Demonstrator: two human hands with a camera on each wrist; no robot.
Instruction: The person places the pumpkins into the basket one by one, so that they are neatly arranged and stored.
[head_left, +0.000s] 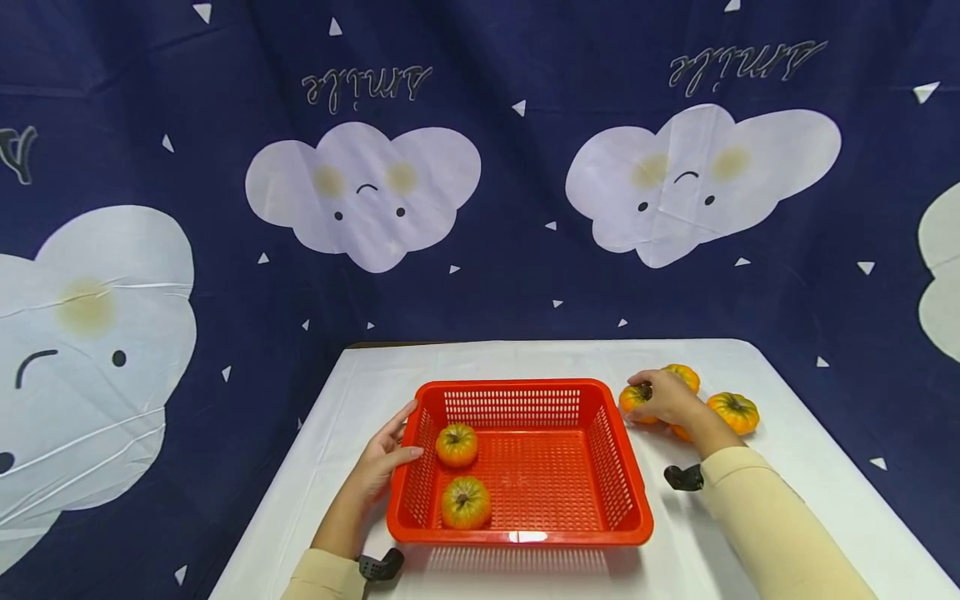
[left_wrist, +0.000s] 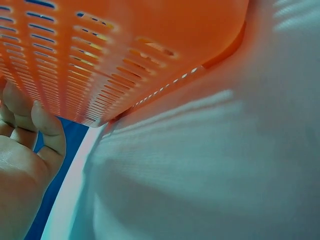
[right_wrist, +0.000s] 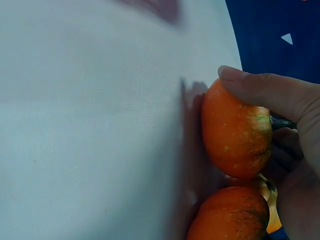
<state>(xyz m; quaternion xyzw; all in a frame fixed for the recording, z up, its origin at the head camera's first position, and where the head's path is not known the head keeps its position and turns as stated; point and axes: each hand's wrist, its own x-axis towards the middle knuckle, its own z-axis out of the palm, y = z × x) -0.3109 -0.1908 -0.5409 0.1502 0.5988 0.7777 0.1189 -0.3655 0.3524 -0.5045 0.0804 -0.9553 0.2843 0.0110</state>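
While cloud-printed cloth point(head_left: 517, 304) backs white table point(head_left: 465, 358) | right hand point(head_left: 672, 402) pinches pumpkin point(right_wrist: 235, 132) | left hand point(head_left: 378, 462) grips basket point(head_left: 525, 537)

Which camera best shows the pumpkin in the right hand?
The right wrist view: the pumpkin appears large there, with the right hand hiding only part. The head view shows it small, partly covered; the left wrist view doesn't show it.
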